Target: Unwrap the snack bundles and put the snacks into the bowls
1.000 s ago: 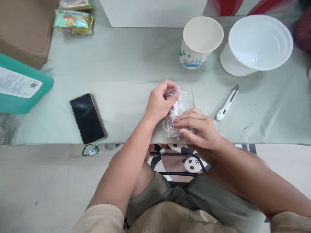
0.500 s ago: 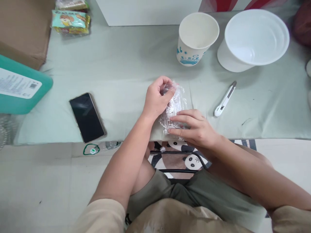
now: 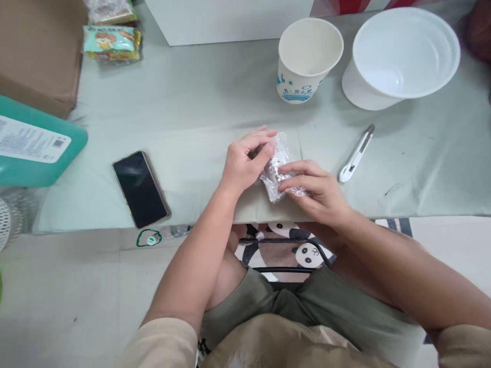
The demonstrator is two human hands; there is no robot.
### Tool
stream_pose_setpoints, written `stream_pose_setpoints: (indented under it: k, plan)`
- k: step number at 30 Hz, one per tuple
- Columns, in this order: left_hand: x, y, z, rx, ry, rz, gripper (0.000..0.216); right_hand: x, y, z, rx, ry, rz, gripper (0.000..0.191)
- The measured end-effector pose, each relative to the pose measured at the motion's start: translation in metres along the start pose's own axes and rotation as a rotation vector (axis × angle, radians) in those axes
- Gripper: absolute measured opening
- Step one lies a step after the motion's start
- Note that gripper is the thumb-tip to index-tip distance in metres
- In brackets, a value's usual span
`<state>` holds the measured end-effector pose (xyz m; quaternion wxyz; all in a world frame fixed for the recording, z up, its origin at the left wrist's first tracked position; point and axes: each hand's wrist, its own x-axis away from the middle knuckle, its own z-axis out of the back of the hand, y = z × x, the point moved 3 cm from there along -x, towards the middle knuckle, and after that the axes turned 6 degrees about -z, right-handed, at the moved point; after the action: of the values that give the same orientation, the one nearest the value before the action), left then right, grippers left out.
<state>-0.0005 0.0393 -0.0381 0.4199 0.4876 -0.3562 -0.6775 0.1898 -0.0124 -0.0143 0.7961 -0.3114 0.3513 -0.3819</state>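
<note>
A crinkled clear plastic packet [image 3: 273,190] lies at the table's front edge between my hands, with small reddish-brown and white parts showing through it. My left hand [image 3: 245,162] is curled round its upper left side, thumb and fingers closed on the plastic. From the right, my right hand [image 3: 317,193] grips the lower right side, and a fold of the plastic shows by its thumb. What exactly is inside the packet cannot be made out. To the right of my hands lies a white utility knife [image 3: 356,154].
Behind my hands stand a paper cup [image 3: 301,84] and a white plastic tub [image 3: 364,89]. A phone [image 3: 140,189] lies at the left, near a green container [image 3: 42,171]. Snack packets [image 3: 111,43], a cardboard box [image 3: 38,51] and a white box [image 3: 230,20] are farther back.
The right fingers, lying flat over the packet before, now bend and pinch its side. The packet looks more bunched up, and the left fingers have closed further over its top.
</note>
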Motion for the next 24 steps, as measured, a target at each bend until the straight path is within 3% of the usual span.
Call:
stream_pose_setpoints:
  k: [3, 5, 9, 17, 24]
  plan:
    - [0.006, 0.002, 0.002, -0.131, -0.171, -0.118, 0.047, 0.0, 0.004, 0.001, -0.096, 0.037, -0.1, 0.013]
    - [0.013, 0.005, 0.004, -0.221, -0.26, -0.158, 0.074, -0.001, 0.008, 0.001, -0.155, 0.042, -0.177, 0.011]
    - [0.031, 0.013, 0.002, -0.373, -0.326, -0.178, 0.116, 0.0, 0.01, 0.0, -0.197, 0.034, -0.283, 0.007]
    - [0.038, 0.009, -0.009, -0.354, -0.297, -0.162, 0.11, -0.003, 0.007, -0.002, -0.256, 0.039, -0.492, 0.018]
    - [0.034, 0.004, -0.009, -0.341, -0.294, -0.191, 0.101, -0.003, 0.005, 0.002, -0.27, -0.013, -0.519, 0.019]
